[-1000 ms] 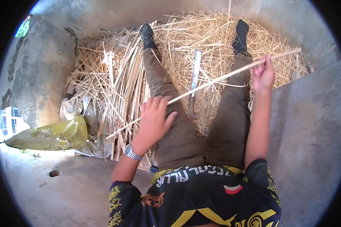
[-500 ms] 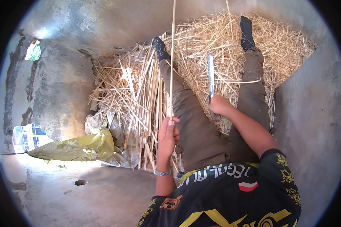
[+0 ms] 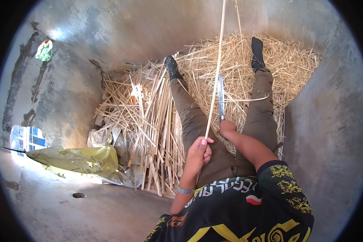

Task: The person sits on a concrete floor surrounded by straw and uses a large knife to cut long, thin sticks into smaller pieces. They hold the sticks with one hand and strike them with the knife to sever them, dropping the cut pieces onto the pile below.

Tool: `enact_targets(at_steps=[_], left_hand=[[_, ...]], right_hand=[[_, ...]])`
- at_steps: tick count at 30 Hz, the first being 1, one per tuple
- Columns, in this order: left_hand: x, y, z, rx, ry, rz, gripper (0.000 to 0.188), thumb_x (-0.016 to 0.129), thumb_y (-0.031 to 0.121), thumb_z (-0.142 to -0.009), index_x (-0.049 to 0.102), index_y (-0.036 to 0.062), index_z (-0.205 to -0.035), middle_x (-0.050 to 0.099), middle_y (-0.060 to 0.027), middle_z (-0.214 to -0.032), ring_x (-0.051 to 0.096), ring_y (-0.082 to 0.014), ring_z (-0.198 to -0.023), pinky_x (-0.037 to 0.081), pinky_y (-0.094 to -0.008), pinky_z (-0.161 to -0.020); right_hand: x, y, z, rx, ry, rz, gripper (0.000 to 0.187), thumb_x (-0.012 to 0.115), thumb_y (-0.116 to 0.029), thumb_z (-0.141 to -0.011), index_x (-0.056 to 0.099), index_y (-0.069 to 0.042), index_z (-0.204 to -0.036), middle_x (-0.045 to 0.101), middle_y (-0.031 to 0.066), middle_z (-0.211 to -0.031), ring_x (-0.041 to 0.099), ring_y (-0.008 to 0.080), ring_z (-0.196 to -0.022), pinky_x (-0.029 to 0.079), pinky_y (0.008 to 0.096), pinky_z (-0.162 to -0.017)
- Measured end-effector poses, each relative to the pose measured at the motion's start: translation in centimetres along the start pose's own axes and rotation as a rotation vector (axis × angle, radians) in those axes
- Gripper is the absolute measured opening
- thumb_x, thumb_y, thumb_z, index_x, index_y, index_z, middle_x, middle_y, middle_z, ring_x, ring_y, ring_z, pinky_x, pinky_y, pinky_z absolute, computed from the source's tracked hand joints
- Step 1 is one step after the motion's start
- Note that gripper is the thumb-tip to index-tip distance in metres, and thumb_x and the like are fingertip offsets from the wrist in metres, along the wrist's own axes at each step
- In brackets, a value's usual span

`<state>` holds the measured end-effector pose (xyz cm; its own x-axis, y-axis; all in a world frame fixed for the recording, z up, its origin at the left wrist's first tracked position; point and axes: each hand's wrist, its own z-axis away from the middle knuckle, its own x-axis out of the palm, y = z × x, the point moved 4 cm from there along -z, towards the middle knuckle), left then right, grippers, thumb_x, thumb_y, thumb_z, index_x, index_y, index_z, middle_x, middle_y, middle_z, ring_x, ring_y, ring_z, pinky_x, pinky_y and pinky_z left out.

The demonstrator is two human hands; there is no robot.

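My left hand (image 3: 199, 154) grips the near end of a long, thin bamboo strip (image 3: 215, 90) between thumb and fingers. The strip slants up and away to the right, past the top of the view. My right hand (image 3: 228, 130) is closed round the handle of a long-bladed knife (image 3: 221, 97), its handle mostly hidden by the fingers. The blade points away from me, over the gap between my legs. Its upper part lies right beside the strip; whether they touch I cannot tell.
Split strips (image 3: 159, 133) lie piled beside my left leg. Pale shavings (image 3: 230, 60) heap between and beyond my outstretched legs. A yellow plastic sack (image 3: 97, 159) lies at the left near an opening. Concrete walls (image 3: 326, 133) enclose the space, and a small hole (image 3: 79, 195) pierces the surface lower left.
My left hand has moved right, and the strip has tilted from nearly upright to slanting right, close to the blade. The whole view has shifted a little.
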<state>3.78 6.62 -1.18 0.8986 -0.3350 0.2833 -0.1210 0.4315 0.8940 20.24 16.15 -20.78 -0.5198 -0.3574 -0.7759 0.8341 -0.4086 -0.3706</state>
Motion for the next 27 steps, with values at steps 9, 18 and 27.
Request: enact_targets(at_steps=[9,18,27], left_hand=[[-0.1,-0.1,-0.1,-0.007,0.035,-0.040,0.023,0.044,0.029,-0.110,0.053,0.0084,-0.103,0.035,0.0062,-0.067,0.028,-0.0035,-0.052,0.022,-0.0196,-0.046],[-3.6,-3.0,-2.7,0.089,0.269,-0.230,0.025,0.046,0.027,-0.110,0.059,0.0074,-0.102,0.038,0.0074,-0.064,0.030,-0.0013,-0.047,0.022,-0.0205,-0.040],[-5.8,-5.6,-5.1,0.260,0.470,-0.756,0.025,0.049,0.024,-0.108,0.060,0.0059,-0.093,0.046,0.0033,-0.063,0.041,-0.0054,-0.052,0.036,-0.0273,-0.048]], right_hand=[[-1.8,2.3,-1.5,0.090,-0.048,-0.535,0.038,0.071,-0.025,-0.081,0.071,-0.002,-0.110,0.073,0.0153,-0.108,0.072,0.0303,-0.098,0.056,0.0422,-0.080],[-5.4,3.1,-2.8,0.152,0.215,-1.102,0.041,0.076,-0.037,-0.082,0.064,0.001,-0.077,0.066,0.0102,-0.072,0.066,0.0210,-0.068,0.052,0.0374,-0.066],[-8.9,2.4,-0.2,-0.329,0.450,-0.938,0.027,0.069,-0.027,-0.088,0.063,-0.004,-0.074,0.057,0.0007,-0.062,0.050,0.0120,-0.056,0.042,0.0351,-0.055]])
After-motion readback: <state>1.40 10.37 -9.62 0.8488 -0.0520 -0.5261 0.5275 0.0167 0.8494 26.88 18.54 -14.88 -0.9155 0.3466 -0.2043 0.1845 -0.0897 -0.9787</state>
